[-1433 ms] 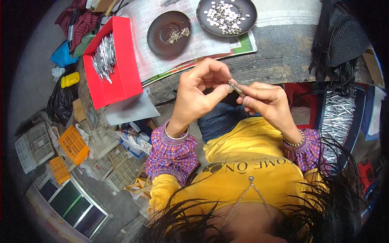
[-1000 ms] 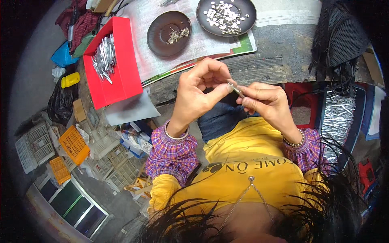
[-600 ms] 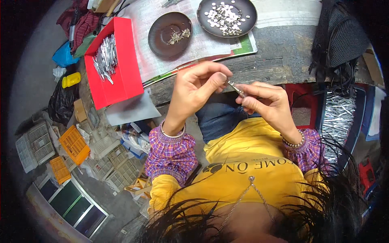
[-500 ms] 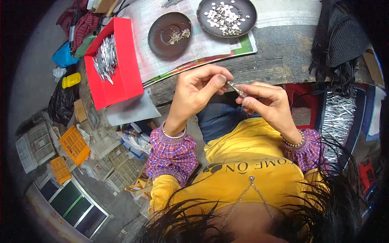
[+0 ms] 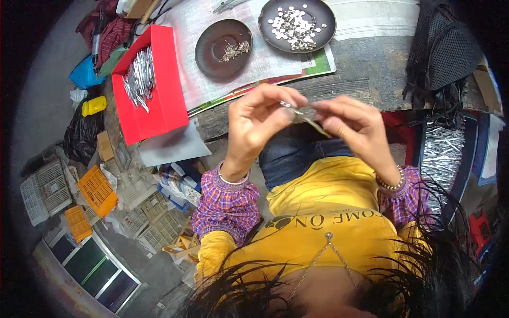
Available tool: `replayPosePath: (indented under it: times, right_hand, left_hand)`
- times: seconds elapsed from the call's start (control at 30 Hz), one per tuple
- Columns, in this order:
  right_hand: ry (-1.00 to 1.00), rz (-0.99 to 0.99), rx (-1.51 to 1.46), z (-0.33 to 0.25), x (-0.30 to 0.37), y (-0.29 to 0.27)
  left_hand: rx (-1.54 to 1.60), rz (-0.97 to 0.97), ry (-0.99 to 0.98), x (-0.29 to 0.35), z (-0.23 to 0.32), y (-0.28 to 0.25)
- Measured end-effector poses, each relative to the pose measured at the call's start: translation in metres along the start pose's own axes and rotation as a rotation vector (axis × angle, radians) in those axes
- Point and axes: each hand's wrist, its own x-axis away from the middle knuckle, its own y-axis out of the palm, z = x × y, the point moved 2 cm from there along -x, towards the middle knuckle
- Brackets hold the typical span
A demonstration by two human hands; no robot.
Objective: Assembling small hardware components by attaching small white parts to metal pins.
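Above my lap, close to the table edge, a slim silver metal piece (image 5: 298, 112) slants between my two hands. My left hand (image 5: 258, 116) pinches its upper end between thumb and fingers. My right hand (image 5: 358, 121) is closed at its lower stretch, thumb against fingers; motion blurs these fingertips and that part of the piece. Beyond my hands, a dark plate (image 5: 205, 57) carries small thin metal pins (image 5: 234, 50). A second dark plate (image 5: 330, 33) holds many small round silver discs (image 5: 295, 27).
To the left, a red box (image 5: 168, 108) contains slim silver strips (image 5: 139, 77). More silver strips (image 5: 444, 159) fill a bin at right. A black mesh bag (image 5: 450, 53) lies on the table's right side. Orange baskets (image 5: 97, 190) and grey crates (image 5: 46, 191) stand on the floor at left.
The metal piece has turned, and more of it shows between my hands. My right hand has shifted slightly right, its fingers now blurred. My left hand keeps its pinch.
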Motion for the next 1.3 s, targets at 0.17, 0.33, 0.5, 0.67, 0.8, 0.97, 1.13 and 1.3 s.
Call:
replayPosePath:
  times: [0.17, 0.33, 0.5, 0.67, 0.8, 0.97, 1.13, 1.3]
  right_hand:
    - [-0.344, 0.134, 0.723, -0.011, -0.041, -0.02]
    - [-0.459, 0.182, 0.911, -0.002, -0.071, -0.017]
    - [-0.436, 0.185, 0.864, -0.002, -0.077, -0.014]
    - [-0.382, 0.154, 0.842, -0.007, -0.082, -0.015]
    - [-0.342, 0.139, 0.659, -0.007, -0.076, -0.015]
    - [-0.095, 0.015, 0.294, 0.0, -0.049, -0.002]
    - [0.014, -0.043, 0.094, 0.0, -0.034, 0.008]
    - [0.073, -0.011, -0.139, 0.004, -0.03, 0.012]
  left_hand:
    - [0.215, 0.028, 0.036, 0.001, 0.001, -0.009]
    - [-0.008, 0.07, -0.079, 0.005, 0.001, -0.012]
    - [0.027, 0.102, -0.074, 0.005, 0.0, -0.016]
    - [-0.021, 0.102, -0.094, 0.0, -0.004, -0.011]
    - [-0.035, 0.108, -0.116, -0.002, -0.004, -0.01]
    - [-0.027, 0.087, -0.116, -0.003, -0.006, -0.01]
    - [-0.055, 0.052, -0.113, -0.002, -0.005, -0.007]
    - [-0.064, 0.037, -0.093, 0.001, -0.004, -0.005]
